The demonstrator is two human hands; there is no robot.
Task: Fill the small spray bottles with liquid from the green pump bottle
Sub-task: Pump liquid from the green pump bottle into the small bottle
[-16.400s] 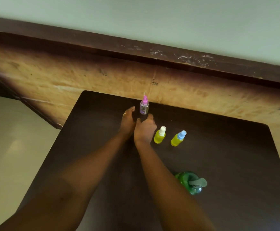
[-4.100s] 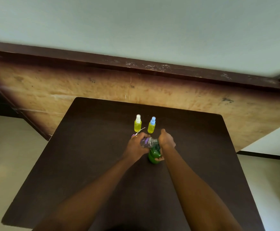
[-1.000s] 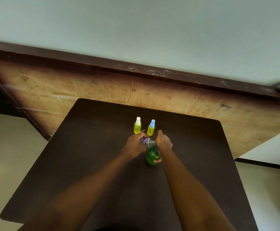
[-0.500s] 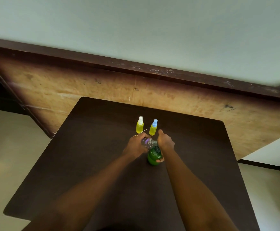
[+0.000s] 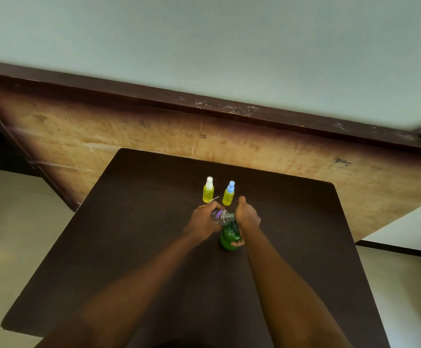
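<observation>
Left grip (image 5: 202, 222) clamped mid-body round the clear bottle (image 5: 220, 216), probably light and slippery; right grip (image 5: 247, 217) curled over the likely heavier, stiffer green pump bottle (image 5: 228, 238).

Far side blocked: white-capped bottle (image 5: 208, 194), blue-capped bottle (image 5: 228, 197); tabletop (image 5: 134, 222) bare sideways.

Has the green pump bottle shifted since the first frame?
Yes. The green pump bottle now stands close before the blue-capped bottle; earlier it sat far off, nearer and rightward.

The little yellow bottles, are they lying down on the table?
No, the white-capped bottle and the blue-capped bottle both stand upright on the dark table.
</observation>
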